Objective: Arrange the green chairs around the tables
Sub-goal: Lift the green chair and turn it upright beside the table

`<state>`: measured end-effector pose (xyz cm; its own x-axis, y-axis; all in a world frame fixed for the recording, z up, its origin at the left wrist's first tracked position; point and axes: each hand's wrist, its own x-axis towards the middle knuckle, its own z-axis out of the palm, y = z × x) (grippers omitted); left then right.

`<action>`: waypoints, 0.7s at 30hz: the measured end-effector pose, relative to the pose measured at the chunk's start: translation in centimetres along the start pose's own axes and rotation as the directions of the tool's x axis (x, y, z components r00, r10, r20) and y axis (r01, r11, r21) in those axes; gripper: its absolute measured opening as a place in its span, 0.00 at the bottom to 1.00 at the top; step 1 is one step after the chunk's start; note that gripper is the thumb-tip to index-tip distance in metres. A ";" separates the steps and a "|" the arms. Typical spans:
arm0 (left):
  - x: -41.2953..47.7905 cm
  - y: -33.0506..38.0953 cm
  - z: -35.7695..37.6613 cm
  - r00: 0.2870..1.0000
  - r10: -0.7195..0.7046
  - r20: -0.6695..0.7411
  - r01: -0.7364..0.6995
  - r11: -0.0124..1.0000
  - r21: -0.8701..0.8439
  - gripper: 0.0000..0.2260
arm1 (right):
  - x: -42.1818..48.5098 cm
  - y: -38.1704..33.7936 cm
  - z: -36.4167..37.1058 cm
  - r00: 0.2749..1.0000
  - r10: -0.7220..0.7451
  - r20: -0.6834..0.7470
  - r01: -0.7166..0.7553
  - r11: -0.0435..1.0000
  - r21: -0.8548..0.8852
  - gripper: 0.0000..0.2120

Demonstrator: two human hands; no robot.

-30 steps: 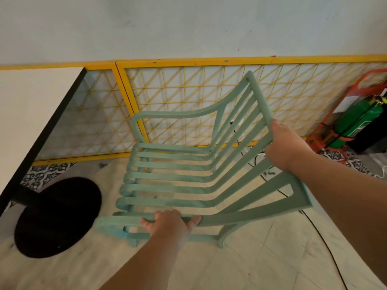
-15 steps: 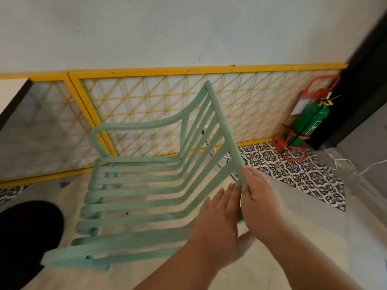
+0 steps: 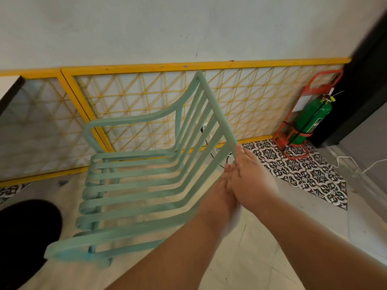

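left hand (image 3: 217, 193), fingers straight, touches the backrest's near end on the pale green slatted armchair (image 3: 134, 155); right hand (image 3: 253, 181) beside it, grip cannot be told.

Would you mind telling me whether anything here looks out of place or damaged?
Nothing looks damaged or spilled. The only untidy bit is loose cabling: a white cable trails across the floor beside the patterned tiles at right, and a black cable lies behind the backrest of the green chair.
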<state>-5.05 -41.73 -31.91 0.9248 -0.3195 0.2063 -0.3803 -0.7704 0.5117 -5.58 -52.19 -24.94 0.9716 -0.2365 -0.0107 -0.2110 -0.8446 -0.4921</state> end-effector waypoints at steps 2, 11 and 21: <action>1.1 -0.3 0.7 0.964 0.156 0.216 -0.170 0.984 0.049 0.27 | 1.1 -0.2 -0.2 1.000 -0.018 0.019 0.019 0.999 -0.033 0.29; -4.1 -16.4 -4.9 0.850 -0.361 0.385 0.220 0.905 0.364 0.43 | -3.0 -1.2 3.9 0.958 -0.257 0.123 0.285 0.857 -0.428 0.36; -8.6 -22.3 -5.4 0.715 -0.540 0.445 0.341 0.824 0.452 0.20 | -2.7 -0.1 13.4 0.895 -0.207 0.396 0.424 0.671 -0.608 0.19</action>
<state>-4.48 -18.81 -40.65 0.8645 -0.0579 -0.4994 -0.0001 -0.9934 0.1150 -6.72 -45.05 -36.52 0.9554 0.1535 -0.2522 0.2054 -0.9593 0.1940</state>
